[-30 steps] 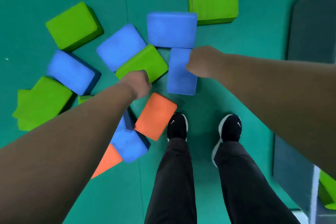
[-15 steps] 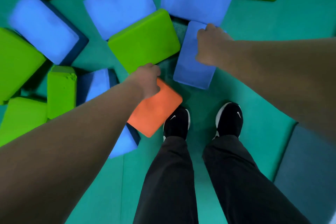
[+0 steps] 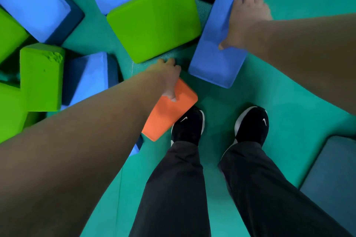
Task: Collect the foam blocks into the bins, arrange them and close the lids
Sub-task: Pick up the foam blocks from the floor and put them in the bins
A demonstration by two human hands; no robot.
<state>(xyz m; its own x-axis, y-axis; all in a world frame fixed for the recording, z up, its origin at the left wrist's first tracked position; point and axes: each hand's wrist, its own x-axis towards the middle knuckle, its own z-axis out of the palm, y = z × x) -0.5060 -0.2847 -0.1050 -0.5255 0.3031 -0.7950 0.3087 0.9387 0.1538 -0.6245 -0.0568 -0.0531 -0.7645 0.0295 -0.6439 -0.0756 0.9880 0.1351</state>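
Note:
Foam blocks lie scattered on the green floor mat. My left hand (image 3: 167,79) grips the far end of an orange block (image 3: 169,113), thumb on its top face, fingers curled over the edge. My right hand (image 3: 244,21) grips a long blue block (image 3: 213,59), fingers wrapped over its right edge and thumb pressed on top. A large green block (image 3: 154,19) lies between and beyond the two hands. More blue blocks (image 3: 32,0) and green blocks (image 3: 41,77) lie to the left and along the top. No bin is in view.
My two feet in black shoes (image 3: 250,123) stand on the green mat (image 3: 289,102) just behind the orange block. A dark grey-blue mat (image 3: 335,175) lies at the lower right. Blocks crowd the left and the far side.
The view has dropped closer to the blocks. My left hand moved onto the orange block and closed on it. My right hand closed on the long blue block's right edge.

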